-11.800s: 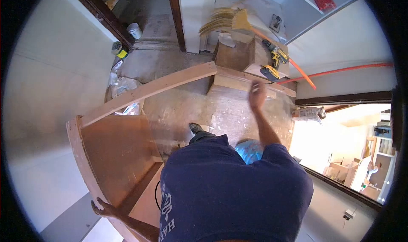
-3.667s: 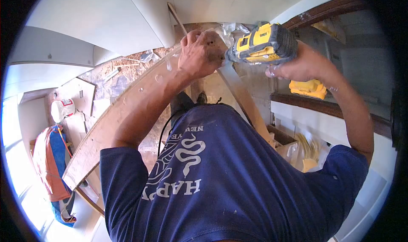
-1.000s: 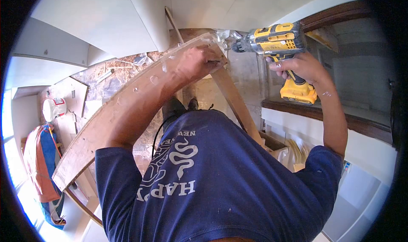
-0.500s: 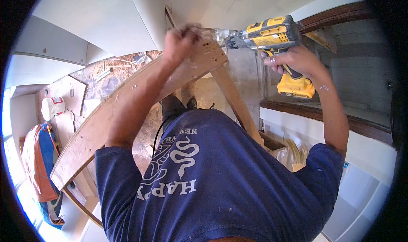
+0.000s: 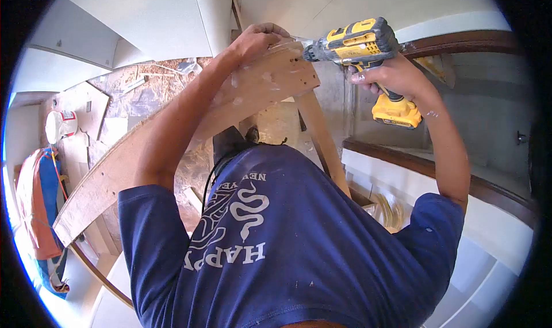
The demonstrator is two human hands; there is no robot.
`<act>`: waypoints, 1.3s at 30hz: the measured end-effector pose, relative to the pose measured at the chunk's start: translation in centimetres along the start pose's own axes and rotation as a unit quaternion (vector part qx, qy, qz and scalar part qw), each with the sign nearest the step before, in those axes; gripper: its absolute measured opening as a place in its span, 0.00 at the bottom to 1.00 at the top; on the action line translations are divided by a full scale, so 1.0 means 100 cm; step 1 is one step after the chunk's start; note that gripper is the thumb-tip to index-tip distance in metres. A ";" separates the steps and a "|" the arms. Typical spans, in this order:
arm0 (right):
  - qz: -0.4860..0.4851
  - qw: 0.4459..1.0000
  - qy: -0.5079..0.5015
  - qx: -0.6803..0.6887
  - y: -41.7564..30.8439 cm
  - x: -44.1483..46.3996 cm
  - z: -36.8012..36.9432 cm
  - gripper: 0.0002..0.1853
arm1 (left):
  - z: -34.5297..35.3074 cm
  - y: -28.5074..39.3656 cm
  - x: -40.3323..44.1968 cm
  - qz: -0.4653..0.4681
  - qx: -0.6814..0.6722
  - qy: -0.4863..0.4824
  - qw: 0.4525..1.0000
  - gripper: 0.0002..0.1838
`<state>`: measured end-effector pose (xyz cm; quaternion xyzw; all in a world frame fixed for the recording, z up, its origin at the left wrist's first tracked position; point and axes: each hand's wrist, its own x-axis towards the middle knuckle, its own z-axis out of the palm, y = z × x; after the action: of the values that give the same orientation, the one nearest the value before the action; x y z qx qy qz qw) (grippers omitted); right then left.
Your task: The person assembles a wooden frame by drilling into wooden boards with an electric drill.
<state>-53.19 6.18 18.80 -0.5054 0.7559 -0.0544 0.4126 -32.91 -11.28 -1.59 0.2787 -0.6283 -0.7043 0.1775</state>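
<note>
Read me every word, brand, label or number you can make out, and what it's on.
"NEW": navy shirt.
"YEA": same shirt, partly lost in folds.
"HAP": same shirt, lower down; any further letters are lost in folds.
Marks on the drill, its battery and the white bucket are too small or blurred to read.

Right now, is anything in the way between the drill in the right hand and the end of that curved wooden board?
Nothing visible is: the right hand holds the drill with its chuck close beside the end of the curved wooden board. The left hand is at the upper edge, outside that gap.
</note>
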 end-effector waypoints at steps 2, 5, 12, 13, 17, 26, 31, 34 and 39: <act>-0.005 1.000 -0.004 0.020 0.000 0.001 0.002 0.13 | -0.001 0.007 -0.008 -0.025 0.019 -0.006 0.999 0.13; -0.005 1.000 -0.009 0.027 0.007 0.003 0.002 0.13 | -0.003 0.008 -0.010 -0.008 0.043 -0.025 0.999 0.14; 0.043 0.998 -0.018 -0.047 -0.021 -0.006 -0.001 0.17 | -0.005 -0.005 -0.003 0.020 0.058 -0.029 0.998 0.16; 0.015 0.997 0.011 -0.074 -0.017 -0.004 -0.003 0.20 | -0.006 -0.005 -0.002 0.010 0.044 -0.037 0.998 0.16; -0.185 0.947 0.098 -0.245 0.001 0.007 -0.024 0.32 | -0.011 -0.021 0.006 0.002 -0.036 -0.055 0.998 0.15; -0.019 0.958 -0.060 -0.280 -0.020 0.047 -0.048 0.33 | -0.015 -0.023 0.008 0.049 0.049 -0.061 0.996 0.15; -0.042 0.964 0.002 -0.261 -0.022 0.040 -0.034 0.33 | -0.015 -0.024 0.010 0.022 0.047 -0.061 0.997 0.15; -0.023 0.980 0.065 -0.185 -0.007 0.027 -0.029 0.30 | -0.015 -0.019 0.011 0.022 0.059 -0.052 0.997 0.15; 0.050 0.977 0.008 -0.208 -0.026 0.023 -0.024 0.25 | -0.018 -0.019 0.009 0.169 0.242 -0.067 0.953 0.15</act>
<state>-53.26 2.29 20.36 -0.5414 0.7782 0.1210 0.2944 -32.34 -12.92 -3.72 0.1557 -0.8279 -0.5083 0.1788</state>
